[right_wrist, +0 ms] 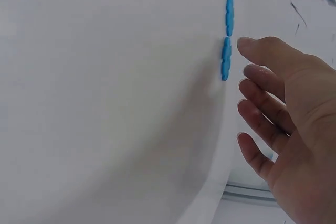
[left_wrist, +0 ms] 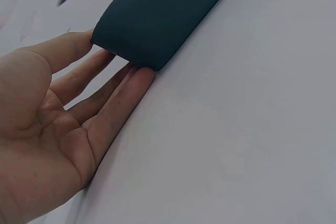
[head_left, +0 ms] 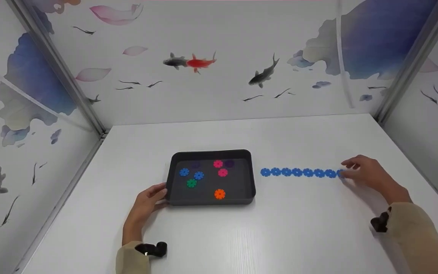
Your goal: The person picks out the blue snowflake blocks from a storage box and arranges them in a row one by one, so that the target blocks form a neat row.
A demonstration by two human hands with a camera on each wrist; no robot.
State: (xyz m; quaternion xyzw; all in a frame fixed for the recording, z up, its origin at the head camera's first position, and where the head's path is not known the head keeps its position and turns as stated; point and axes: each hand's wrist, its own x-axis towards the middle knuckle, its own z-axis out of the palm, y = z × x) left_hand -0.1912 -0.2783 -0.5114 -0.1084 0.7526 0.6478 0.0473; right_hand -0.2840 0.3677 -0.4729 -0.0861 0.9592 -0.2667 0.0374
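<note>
My left hand holds the left edge of a dark grey tray. In the left wrist view, the thumb meets the tray's upper edge and the fingertips touch its lower edge near the tabletop. Several blue notched discs lie in a straight row to the right of the tray. At the row's right end is my right hand, its fingers loosely bent and spread. In the right wrist view, the thumb tip stands just off the end disc, with nothing in the hand.
Inside the tray lie two blue discs, a green disc, two pink discs, an orange disc and dark purple discs. Panels painted with fish stand behind and beside the white table.
</note>
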